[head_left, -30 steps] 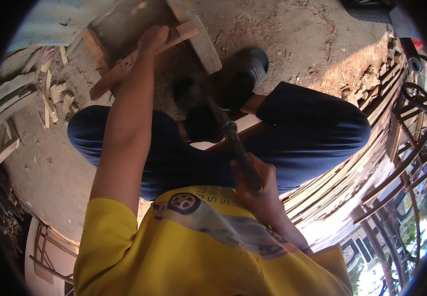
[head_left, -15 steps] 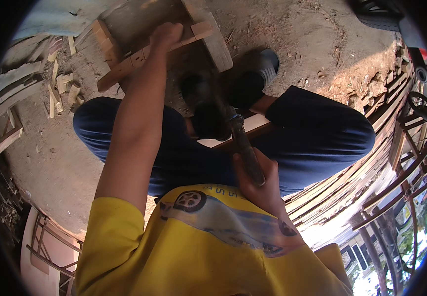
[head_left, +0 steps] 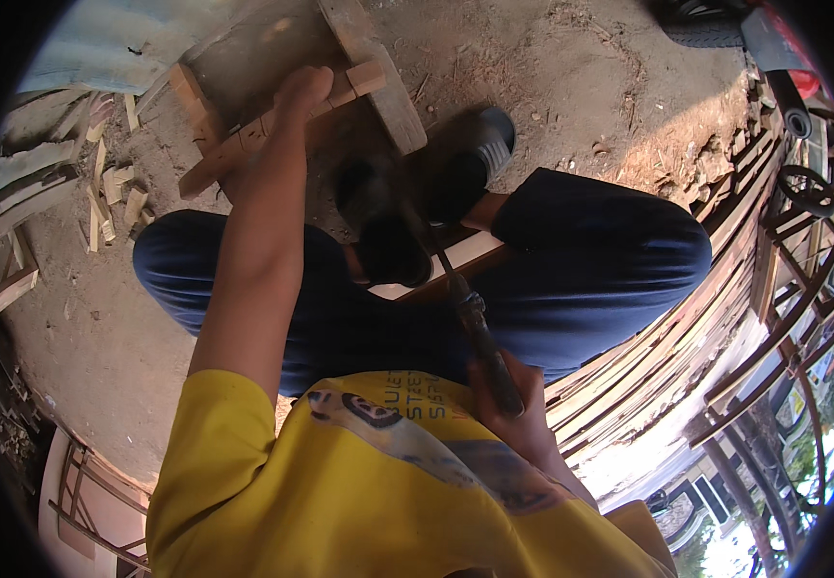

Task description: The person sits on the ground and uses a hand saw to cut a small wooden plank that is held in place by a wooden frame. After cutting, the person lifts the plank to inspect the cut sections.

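My left hand (head_left: 303,89), arm outstretched, grips a notched wooden bar (head_left: 207,166) that lies angled across a weathered board (head_left: 388,106) and another short block on the dirt ground. In my right hand (head_left: 523,405), low against my shirt, is the handle of a long dark tool (head_left: 477,328). Its narrower shaft reaches up between my shoes; the far end is blurred and hard to make out. My crossed-over dark shoes (head_left: 470,164) and bent legs in navy trousers surround the tool.
Wood offcuts (head_left: 109,193) lie scattered at the left beside a pale blue sheet (head_left: 99,48). Stacked planks (head_left: 725,212) run along the right, near curved metal frames and a wheel-like ring (head_left: 804,190). A black tyre (head_left: 687,29) is at the top right.
My right hand has drawn the tool down and back toward my body. My left hand stays on the bar, and the whole view has shifted slightly.
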A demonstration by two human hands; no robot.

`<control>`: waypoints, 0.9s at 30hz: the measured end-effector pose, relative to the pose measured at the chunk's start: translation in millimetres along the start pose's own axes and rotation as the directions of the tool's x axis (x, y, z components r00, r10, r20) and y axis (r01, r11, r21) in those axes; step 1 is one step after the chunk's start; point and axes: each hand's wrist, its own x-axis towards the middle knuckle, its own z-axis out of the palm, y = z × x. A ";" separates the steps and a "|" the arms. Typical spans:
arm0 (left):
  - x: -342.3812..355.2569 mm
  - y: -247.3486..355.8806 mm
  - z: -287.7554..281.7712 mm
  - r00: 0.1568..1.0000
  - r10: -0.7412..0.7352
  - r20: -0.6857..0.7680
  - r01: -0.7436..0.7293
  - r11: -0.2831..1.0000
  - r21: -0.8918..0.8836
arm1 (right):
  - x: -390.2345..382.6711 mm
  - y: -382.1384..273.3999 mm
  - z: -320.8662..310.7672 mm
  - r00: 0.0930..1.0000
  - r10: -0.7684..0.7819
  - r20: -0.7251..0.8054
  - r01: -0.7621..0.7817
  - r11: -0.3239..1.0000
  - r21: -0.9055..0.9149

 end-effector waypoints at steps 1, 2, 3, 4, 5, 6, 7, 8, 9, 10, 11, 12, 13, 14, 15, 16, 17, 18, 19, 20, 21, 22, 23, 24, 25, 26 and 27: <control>-2.8 4.7 0.2 1.000 0.011 0.024 -0.010 1.000 -0.012 | 1.3 -0.8 1.9 0.999 0.035 0.003 -0.035 0.999 0.026; -8.0 -3.0 -6.7 1.000 -0.013 0.024 0.013 1.000 -0.021 | 18.5 2.0 7.4 0.999 -0.003 0.036 0.002 1.000 0.029; -10.5 -7.8 -0.1 1.000 -0.007 0.023 0.007 1.000 -0.010 | 44.2 6.8 17.3 0.998 -0.029 0.061 0.028 0.999 0.024; -9.4 -7.2 -0.9 1.000 0.012 0.010 -0.012 1.000 0.010 | 59.1 8.9 24.3 0.995 -0.066 0.075 0.064 0.998 0.030; -8.5 -6.4 -2.5 1.000 0.030 -0.002 -0.029 0.999 0.030 | 51.1 3.7 20.0 0.997 -0.023 0.068 0.021 0.999 0.041; -6.5 -3.8 -5.2 1.000 0.022 -0.021 -0.022 1.000 0.018 | 34.0 -6.0 10.4 0.998 0.019 0.063 -0.022 0.998 0.052; -12.1 0.2 0.6 1.000 0.010 -0.017 -0.010 1.000 0.001 | 15.2 -11.1 4.3 0.995 0.083 0.060 -0.086 0.995 0.054; -10.7 4.9 -2.1 0.999 0.000 -0.037 -0.001 1.000 -0.026 | 10.6 -6.8 4.1 0.999 0.031 0.023 -0.032 0.998 0.048; -5.3 1.4 -5.5 1.000 0.008 -0.017 -0.009 0.999 -0.033 | 7.8 1.8 5.6 1.000 -0.022 -0.014 0.022 0.999 0.041; 1.0 -6.0 -2.8 1.000 0.023 0.020 -0.022 0.999 -0.037 | 4.8 6.0 7.8 0.997 -0.059 -0.056 0.061 0.998 0.031; 2.9 -7.5 -2.1 0.998 0.040 0.051 -0.038 0.999 -0.030 | 18.1 5.2 13.0 0.999 -0.037 0.003 0.036 0.999 0.035; 2.9 -6.7 2.5 0.998 0.043 0.040 -0.043 0.999 -0.007 | 43.8 2.9 21.6 0.998 -0.014 0.063 0.012 0.999 0.038; -0.1 -7.2 1.2 0.999 0.043 0.024 -0.044 0.999 0.019 | 59.5 0.3 28.6 0.992 0.002 0.126 -0.008 0.999 0.042; -3.2 -7.7 -0.5 0.999 0.044 0.008 -0.044 0.998 0.044 | 56.2 -2.7 26.2 0.994 0.001 0.112 -0.008 0.998 0.063; -4.7 -5.0 -2.3 0.999 0.033 -0.025 -0.033 0.999 0.013 | 47.0 -6.6 19.1 0.995 0.000 0.099 -0.008 0.997 0.083; -16.0 2.0 -1.7 0.999 0.015 -0.044 -0.016 1.000 -0.022 | 32.6 -7.6 11.5 0.996 0.011 0.092 -0.020 0.995 0.096; -19.8 6.2 -4.6 0.997 -0.003 -0.075 -0.003 0.998 -0.069 | 19.0 -2.8 6.8 0.999 -0.006 0.051 0.003 0.999 0.046; -17.0 3.8 -4.3 0.998 -0.010 -0.067 0.006 0.998 -0.058 | 4.0 5.9 3.8 1.000 -0.025 0.011 0.025 1.000 -0.006; -12.7 2.0 -1.5 0.998 -0.014 -0.056 0.011 0.999 -0.042 | -0.7 5.1 3.4 0.999 -0.044 -0.032 0.042 0.998 -0.055; -9.2 -0.2 0.6 0.999 -0.017 -0.046 0.016 1.000 -0.027 | 2.3 2.2 3.3 1.000 0.021 0.002 -0.021 1.000 -0.006; -6.2 -3.3 2.1 0.999 0.001 -0.048 -0.003 0.999 -0.039 | 20.3 0.5 10.4 0.999 0.025 0.039 -0.025 1.000 0.007; -4.6 -5.5 3.3 0.998 0.018 -0.053 -0.021 0.999 -0.046 | 47.4 -0.7 20.2 0.997 0.027 0.078 -0.029 0.999 0.027; -4.7 -8.9 1.2 0.998 0.035 -0.058 -0.038 0.998 -0.055 | 61.7 -3.6 27.9 0.993 0.028 0.117 -0.033 0.998 0.044; -7.5 -10.4 2.8 0.996 0.049 -0.075 -0.054 0.997 -0.060 | 60.3 -5.9 29.8 0.994 0.033 0.108 -0.038 0.998 0.043; -14.6 -5.6 1.0 0.993 0.065 -0.101 -0.071 0.996 -0.057 | 57.6 -7.9 31.0 0.995 0.030 0.098 -0.035 0.998 0.051; -22.9 -5.3 5.7 0.991 0.069 -0.111 -0.077 0.995 -0.066 | 49.9 -10.6 30.7 0.994 0.043 0.099 -0.047 0.998 0.044; -26.1 -5.7 11.0 0.993 0.047 -0.111 -0.054 0.997 -0.062 | 34.1 -7.8 27.0 0.998 -0.006 0.067 0.007 1.000 -0.009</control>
